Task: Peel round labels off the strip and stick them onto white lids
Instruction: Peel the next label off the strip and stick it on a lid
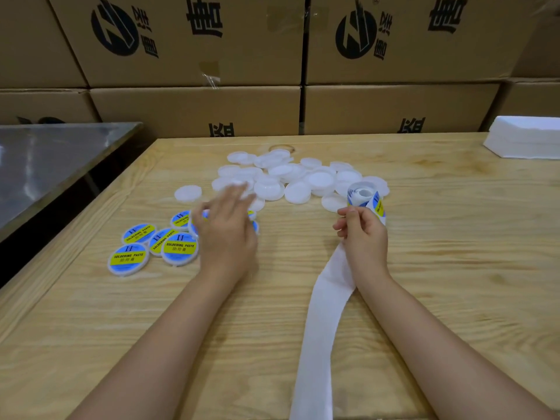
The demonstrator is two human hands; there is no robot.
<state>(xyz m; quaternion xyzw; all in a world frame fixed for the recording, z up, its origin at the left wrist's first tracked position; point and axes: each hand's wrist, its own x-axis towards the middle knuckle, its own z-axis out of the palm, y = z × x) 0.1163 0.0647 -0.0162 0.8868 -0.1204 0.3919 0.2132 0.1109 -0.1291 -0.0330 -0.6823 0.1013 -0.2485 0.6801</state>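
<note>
Stockroom packing bench: stacked printed cartons [194, 40] behind wooden worktable [454, 237].

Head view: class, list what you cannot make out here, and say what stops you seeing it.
Head view only:
1. Left hand: it covers some labelled lids; its blurred fingers hide whether it holds one.
2. Label roll in the right hand: the remaining labels are wound inside.
3. Backing strip: its end is cut off by the bottom edge.
4. Lid labels: the smallest print is too small to read.
</note>
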